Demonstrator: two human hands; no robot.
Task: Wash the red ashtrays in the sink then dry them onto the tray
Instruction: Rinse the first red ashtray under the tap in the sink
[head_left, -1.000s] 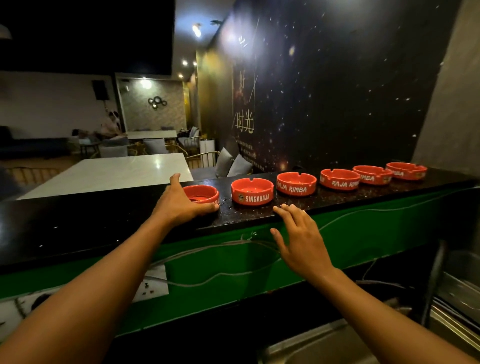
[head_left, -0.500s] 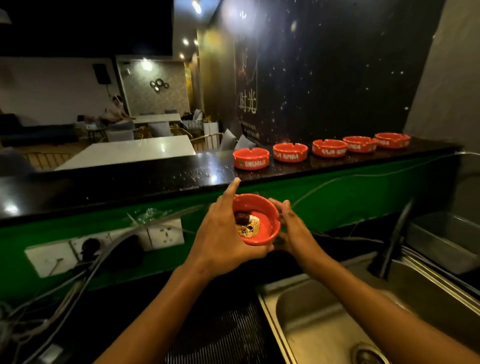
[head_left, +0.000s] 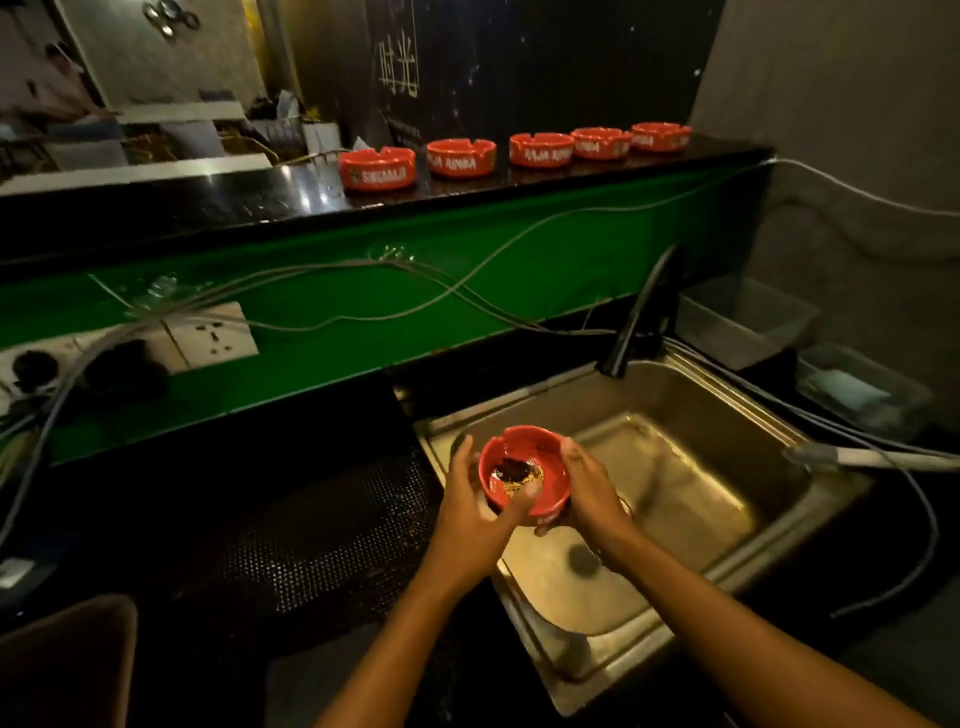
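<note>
You are looking at a dim room. A black counter top (head_left: 208, 200) crosses the upper frame above a green panel (head_left: 322, 291) strung with grey cables (head_left: 467, 291). White wall sockets (head_left: 213, 335) sit at middle left. A dark wall with pale characters (head_left: 397, 67) fills the upper centre; what may be tables (head_left: 171, 111) lie blurred at upper left.

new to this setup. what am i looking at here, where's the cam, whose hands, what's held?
No robot here: a person wears one wide-angle camera on the head, looking down at their own bare hands. The left hand and right hand together hold a red ashtray with dark residue inside, over the steel sink. A black faucet stands behind it. Five more red ashtrays sit in a row on the black counter above.
</note>
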